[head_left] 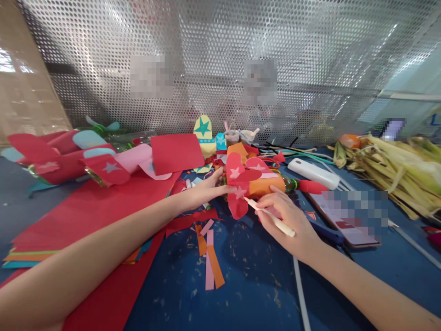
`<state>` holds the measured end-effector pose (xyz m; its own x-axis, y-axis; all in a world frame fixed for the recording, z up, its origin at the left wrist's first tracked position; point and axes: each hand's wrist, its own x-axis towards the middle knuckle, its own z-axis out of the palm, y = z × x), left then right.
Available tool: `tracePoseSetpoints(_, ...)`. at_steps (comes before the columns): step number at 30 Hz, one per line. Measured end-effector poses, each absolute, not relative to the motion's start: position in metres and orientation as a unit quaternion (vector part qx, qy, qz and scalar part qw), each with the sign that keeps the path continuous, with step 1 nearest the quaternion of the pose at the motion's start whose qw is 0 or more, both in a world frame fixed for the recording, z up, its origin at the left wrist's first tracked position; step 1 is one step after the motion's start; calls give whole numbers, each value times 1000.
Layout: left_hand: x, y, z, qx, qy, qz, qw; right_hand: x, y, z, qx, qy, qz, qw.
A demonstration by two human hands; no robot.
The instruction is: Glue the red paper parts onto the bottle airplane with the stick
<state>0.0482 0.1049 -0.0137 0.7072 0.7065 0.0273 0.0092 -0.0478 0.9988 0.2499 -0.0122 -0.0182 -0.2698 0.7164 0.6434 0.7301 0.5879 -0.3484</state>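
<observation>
A bottle wrapped in orange paper (264,185) lies on its side on the blue table, its green neck to the right with a red tip. Red paper fins (237,209) with pink stars stand at its left end. My left hand (215,186) grips the bottle at that end, thumb against a fin, other fingertips partly hidden. Between the fingers of my closed right hand (284,214) is a white pen (275,221), its tip at the pink star (240,192) on the lower fin. Some right fingers rest against the orange paper.
Red paper sheets (93,216) and similar fin-covered crafts (62,158) lie left. Paper strips (210,266) lie in front. A white power strip (312,173), a phone (344,220) and dry husks (392,165) are right; a perforated metal screen (213,55) stands behind.
</observation>
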Motion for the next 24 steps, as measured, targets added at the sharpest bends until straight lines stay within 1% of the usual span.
tracePoseSetpoints(24,49,106,-14,670,271,270,636,251,-13,-20,-447,-805,17,389)
